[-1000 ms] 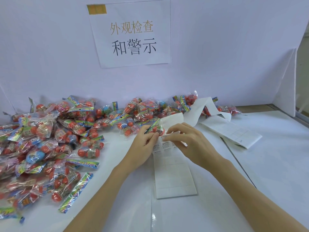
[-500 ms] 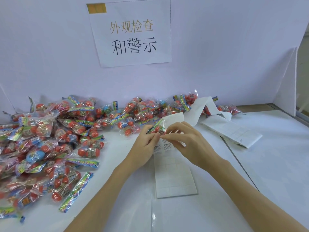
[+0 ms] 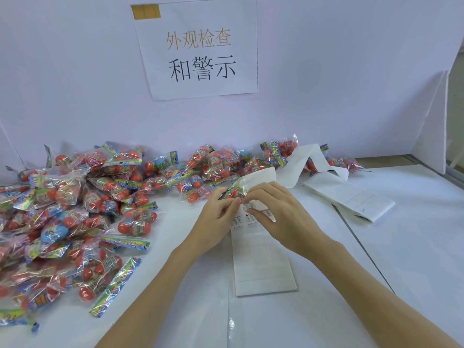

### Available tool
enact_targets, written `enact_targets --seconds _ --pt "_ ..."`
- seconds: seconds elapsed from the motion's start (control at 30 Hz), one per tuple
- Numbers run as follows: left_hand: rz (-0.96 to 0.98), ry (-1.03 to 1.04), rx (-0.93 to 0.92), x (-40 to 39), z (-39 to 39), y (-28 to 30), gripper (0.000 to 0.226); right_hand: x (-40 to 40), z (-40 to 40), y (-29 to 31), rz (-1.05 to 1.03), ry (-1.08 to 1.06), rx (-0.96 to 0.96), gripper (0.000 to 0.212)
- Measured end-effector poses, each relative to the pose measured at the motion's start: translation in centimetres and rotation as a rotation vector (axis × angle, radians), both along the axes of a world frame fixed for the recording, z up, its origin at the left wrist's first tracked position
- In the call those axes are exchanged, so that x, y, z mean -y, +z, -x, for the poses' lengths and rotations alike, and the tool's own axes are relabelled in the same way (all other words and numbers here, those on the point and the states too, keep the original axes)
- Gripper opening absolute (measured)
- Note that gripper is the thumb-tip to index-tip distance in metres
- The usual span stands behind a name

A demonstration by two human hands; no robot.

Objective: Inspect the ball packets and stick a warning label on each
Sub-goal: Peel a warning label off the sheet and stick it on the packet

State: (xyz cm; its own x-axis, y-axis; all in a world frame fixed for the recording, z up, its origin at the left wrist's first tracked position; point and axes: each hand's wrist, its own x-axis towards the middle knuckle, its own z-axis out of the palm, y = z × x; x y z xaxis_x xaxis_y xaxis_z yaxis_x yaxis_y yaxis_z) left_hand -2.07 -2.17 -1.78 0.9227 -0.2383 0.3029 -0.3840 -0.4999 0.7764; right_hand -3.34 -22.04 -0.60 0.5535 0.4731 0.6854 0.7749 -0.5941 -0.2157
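Note:
My left hand (image 3: pixel 218 214) pinches a clear ball packet (image 3: pixel 236 190) with orange balls, holding it just above the label strip (image 3: pixel 261 259) at the table's middle. My right hand (image 3: pixel 273 209) is beside it, fingers curled over the printed warning labels (image 3: pixel 247 217) at the strip's upper end, fingertips at the packet's lower edge. Whether a label is lifted off I cannot tell. A large heap of ball packets (image 3: pixel 65 212) covers the left of the table and runs along the back wall.
The white backing strip winds back to a folded stack of label sheets (image 3: pixel 356 199) at the right. A paper sign (image 3: pixel 198 49) hangs on the back wall. A white side panel (image 3: pixel 431 136) stands at the far right.
Both hands with the packet have shifted slightly up and away from me; the right fingers have moved over the printed labels toward the packet.

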Motion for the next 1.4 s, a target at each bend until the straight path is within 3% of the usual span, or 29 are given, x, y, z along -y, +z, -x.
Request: enact_targets --seconds 0.1,0.57,0.73,0.9,1.0,1.17,1.3,1.4 --pt "-0.015 -0.002 0.002 -0.1 -0.1 -0.2 0.034 0.2 -0.2 -0.3 0.022 -0.037 -0.024 0.027" --pt "-0.050 -0.010 0.024 0.0 -0.1 -0.3 0.041 0.4 -0.5 -0.2 -0.010 0.021 0.095 0.003" --pt "0.004 0.002 0.030 0.1 0.0 0.1 0.042 0.2 -0.3 0.1 -0.037 0.058 0.019 0.002" --pt "0.181 0.041 -0.076 -0.2 -0.1 0.1 0.048 -0.5 0.5 0.9 -0.408 0.037 -0.127 0.010" --pt "0.259 0.131 -0.028 -0.6 -0.2 0.8 0.018 -0.1 0.4 1.3 -0.581 -0.028 -0.246 0.020" --pt "0.561 0.061 -0.001 -1.7 -0.3 1.7 0.063 0.5 -0.1 1.6 -0.687 -0.047 -0.382 0.032" --pt "0.657 0.094 -0.106 -2.0 -0.7 1.8 0.053 1.0 -0.5 2.2 -0.974 0.030 -0.434 0.031" --pt "0.746 0.102 -0.234 -1.7 -0.9 1.8 0.052 1.3 -0.8 2.1 -1.078 0.091 -0.533 0.024"
